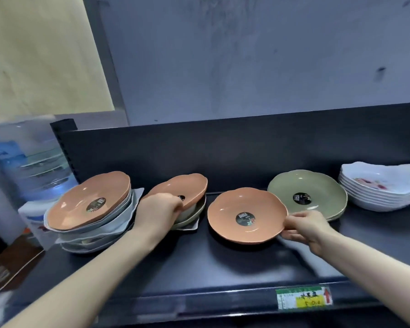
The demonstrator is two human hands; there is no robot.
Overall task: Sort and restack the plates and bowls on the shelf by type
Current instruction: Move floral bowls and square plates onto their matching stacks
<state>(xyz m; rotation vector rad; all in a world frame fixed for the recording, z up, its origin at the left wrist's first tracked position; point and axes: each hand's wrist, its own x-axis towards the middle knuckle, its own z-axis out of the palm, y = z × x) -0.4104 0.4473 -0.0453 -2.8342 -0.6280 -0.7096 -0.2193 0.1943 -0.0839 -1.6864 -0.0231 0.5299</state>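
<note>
Behind left hand (160, 209), tilted orange plate (187, 189) partly hidden.

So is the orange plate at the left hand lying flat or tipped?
Tipped. The orange plate sits at a slant on the dishes beneath it, and the left hand grips its near edge.

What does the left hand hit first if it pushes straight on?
The left hand grips the tilted orange plate, so that comes first; beyond it, probably the shelf's back panel.
</note>
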